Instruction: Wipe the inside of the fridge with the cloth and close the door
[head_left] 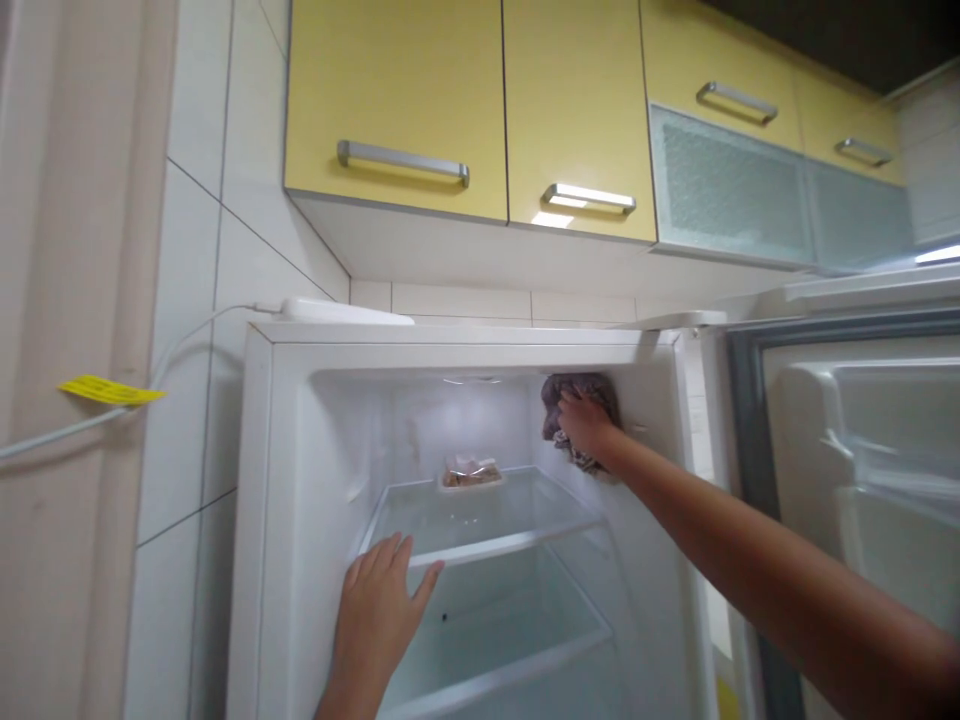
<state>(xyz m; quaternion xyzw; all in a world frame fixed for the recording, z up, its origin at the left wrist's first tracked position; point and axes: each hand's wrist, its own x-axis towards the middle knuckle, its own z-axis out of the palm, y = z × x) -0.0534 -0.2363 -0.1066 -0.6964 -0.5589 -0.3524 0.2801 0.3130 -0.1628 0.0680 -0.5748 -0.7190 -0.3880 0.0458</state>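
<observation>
Grey-brown, crumpled cloth rag (592, 395) sat pressed against the upper right inner wall of the white refrigerator (259, 500), just under its ceiling and well above the shelves. My right hand (585, 425) was clamped over the rag, fingers curled into the fabric and holding it flat to the wall, with my bare forearm stretched in from the lower right. My left hand (379, 610) lay open, fingers spread and loose, gripping nothing; its fingertips rested at the front edge of the clear glass upper shelf (480, 520), near the left wall of the compartment.

At the back of that shelf stood a small shallow white tray of brownish food (470, 472), well apart from both of my hands. Below it ran a second clear shelf (510, 625), with a tiny dark speck on it. A light glowed at the top of the compartment. To the right, the refrigerator's open white door (862, 470) swung outward, its grey seal and moulded racks showing.

On top of the refrigerator lay a flat white plug block (341, 311), its white cable (112, 405) running left across the tiled wall and bearing a yellow tag (109, 390). Above hung glossy yellow wall cabinets (397, 90) with brushed metal bar handles, and further right frosted glass cabinet panels (724, 190).
</observation>
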